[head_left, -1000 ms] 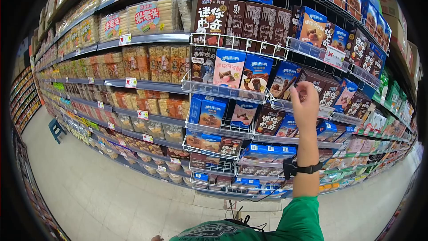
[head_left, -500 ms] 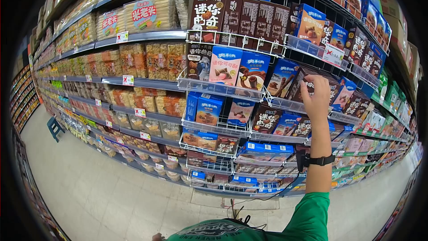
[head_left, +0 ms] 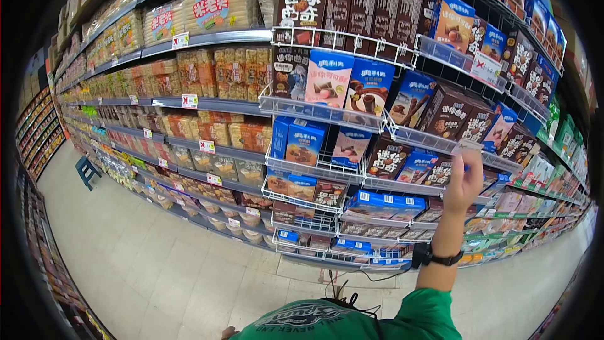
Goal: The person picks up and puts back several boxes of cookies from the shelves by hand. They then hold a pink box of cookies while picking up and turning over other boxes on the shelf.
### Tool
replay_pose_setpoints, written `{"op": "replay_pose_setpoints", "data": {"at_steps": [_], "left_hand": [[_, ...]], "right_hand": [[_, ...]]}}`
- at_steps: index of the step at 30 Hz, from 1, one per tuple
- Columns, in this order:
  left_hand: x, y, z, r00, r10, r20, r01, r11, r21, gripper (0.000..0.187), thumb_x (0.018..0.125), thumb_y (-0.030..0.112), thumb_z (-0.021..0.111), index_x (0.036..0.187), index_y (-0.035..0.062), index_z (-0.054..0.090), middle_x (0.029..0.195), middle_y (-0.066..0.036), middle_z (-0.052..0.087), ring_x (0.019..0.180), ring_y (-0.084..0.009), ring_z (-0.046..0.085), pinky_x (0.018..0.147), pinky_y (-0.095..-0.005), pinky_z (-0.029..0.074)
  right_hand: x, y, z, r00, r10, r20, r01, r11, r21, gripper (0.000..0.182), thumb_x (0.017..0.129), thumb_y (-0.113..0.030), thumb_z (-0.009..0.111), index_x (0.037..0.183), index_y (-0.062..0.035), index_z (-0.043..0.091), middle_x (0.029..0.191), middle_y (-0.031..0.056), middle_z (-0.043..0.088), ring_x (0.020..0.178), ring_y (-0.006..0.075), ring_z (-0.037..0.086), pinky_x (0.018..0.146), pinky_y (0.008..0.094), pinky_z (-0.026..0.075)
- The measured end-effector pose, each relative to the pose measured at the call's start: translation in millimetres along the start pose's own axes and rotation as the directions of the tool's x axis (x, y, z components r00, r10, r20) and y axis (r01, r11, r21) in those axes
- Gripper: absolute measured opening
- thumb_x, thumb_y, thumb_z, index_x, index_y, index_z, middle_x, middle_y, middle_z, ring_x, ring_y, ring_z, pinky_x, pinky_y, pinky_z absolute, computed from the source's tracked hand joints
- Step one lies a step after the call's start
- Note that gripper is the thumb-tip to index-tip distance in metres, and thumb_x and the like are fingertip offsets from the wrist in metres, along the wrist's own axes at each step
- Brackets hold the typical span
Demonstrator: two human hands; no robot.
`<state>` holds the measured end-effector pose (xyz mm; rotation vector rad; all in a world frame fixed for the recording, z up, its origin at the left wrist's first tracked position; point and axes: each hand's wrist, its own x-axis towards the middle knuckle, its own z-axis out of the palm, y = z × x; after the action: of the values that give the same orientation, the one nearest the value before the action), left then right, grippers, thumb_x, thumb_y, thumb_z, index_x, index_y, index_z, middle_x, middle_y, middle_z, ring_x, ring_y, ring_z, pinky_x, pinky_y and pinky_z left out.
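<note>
My right hand (head_left: 464, 179), with a black band (head_left: 440, 257) on the wrist, is raised at the front of the rack. Its fingers are curled in, with the thumb up beside them. A small pale patch (head_left: 468, 146) shows at the fingertips, in front of the clear shelf lip (head_left: 434, 137); I cannot make out what it is. Just above the hand stand brown mini cookie boxes (head_left: 448, 116), next to a pink-and-blue biscuit box (head_left: 499, 127). Below and to its left are more brown boxes (head_left: 385, 158). Of my left hand (head_left: 229, 332) only a sliver shows at the bottom edge, its fingers hidden.
Wire baskets (head_left: 346, 41) with biscuit boxes fill the rack ahead. Shelves of bagged snacks (head_left: 239, 72) run off to the left. A blue-green step stool (head_left: 87, 172) stands on the pale floor (head_left: 182, 258). A thin black cable (head_left: 368, 275) hangs near my wrist.
My right hand has drawn down and back from the brown cookie boxes to below the shelf lip, and its fingers have curled. The boxes it covered now show. The view has shifted slightly.
</note>
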<state>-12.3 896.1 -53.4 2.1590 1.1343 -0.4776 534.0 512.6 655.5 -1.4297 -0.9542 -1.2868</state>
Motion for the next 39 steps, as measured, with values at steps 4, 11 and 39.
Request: {"op": "replay_pose_setpoints", "data": {"at_steps": [4, 11, 39], "left_hand": [[-24, -3, 3, 0.999, 0.046, 0.013, -0.046, 0.999, 0.011, 0.033, 0.094, 0.031, 0.059, 0.111, 0.0037, 0.065, 0.101, -0.021, 0.071, 0.093, -0.0356, 0.07, 0.075, -0.0455, 0.055], [-57, -7, -25, 0.972, 0.154, 0.177, -0.093, 0.945, -0.314, 0.046, 0.098, 0.032, 0.054, 0.13, -0.0013, 0.055, 0.126, -0.018, 0.066, 0.113, -0.0332, 0.065, 0.091, -0.0444, 0.055], [-165, 609, -425, 0.061, 0.288, -0.956, -0.962, 0.271, 0.02, 0.052, 0.088, 0.022, 0.076, 0.127, -0.0022, 0.052, 0.12, -0.017, 0.059, 0.109, -0.0248, 0.058, 0.097, -0.0364, 0.046]], "right_hand": [[-121, 32, -32, 0.884, 0.457, -0.101, -0.434, 0.881, 0.188, 0.031, 0.098, -0.012, 0.059, 0.072, -0.008, 0.044, 0.068, -0.0014, 0.045, 0.063, 0.008, 0.038, 0.058, 0.0248, 0.03], [-262, 93, -92, 0.325, 0.928, -0.183, -0.862, 0.37, 0.346, 0.031, 0.101, -0.021, 0.057, 0.073, -0.0141, 0.046, 0.06, -0.005, 0.038, 0.053, 0.0057, 0.034, 0.05, 0.0239, 0.026], [-652, 189, -327, -0.586, 0.8, -0.129, -0.785, -0.6, -0.153, 0.043, 0.098, -0.03, 0.053, 0.127, 0.0016, 0.054, 0.114, 0.0146, 0.063, 0.088, 0.0319, 0.066, 0.068, 0.0446, 0.058]]}}
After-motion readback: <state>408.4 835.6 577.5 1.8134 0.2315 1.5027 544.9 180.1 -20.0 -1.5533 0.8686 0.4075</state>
